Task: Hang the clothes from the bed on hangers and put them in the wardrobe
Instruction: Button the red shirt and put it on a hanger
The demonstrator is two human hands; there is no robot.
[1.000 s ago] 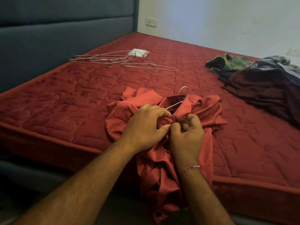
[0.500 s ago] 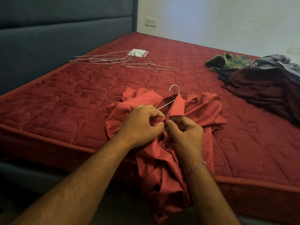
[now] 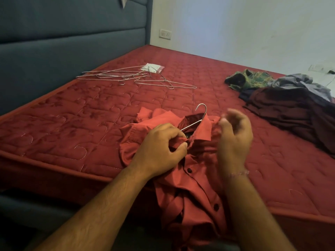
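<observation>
At the near edge of the bed (image 3: 54, 134), the right hand (image 3: 234, 140) has let go of the red shirt (image 3: 192, 178) and lifted, blurred, fingers loose. The left hand (image 3: 159, 149) still pinches the collar; the button looks done, hanger (image 3: 197, 118) inside, ready for the wardrobe.

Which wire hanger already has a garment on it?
The wire hanger whose hook pokes out of the red shirt collar at the near bed edge. The other wire hangers lie bare by the headboard.

one red shirt (image 3: 192, 180), one hanger (image 3: 196, 120) in it, a heap of spare hangers (image 3: 130, 77), two hands
</observation>
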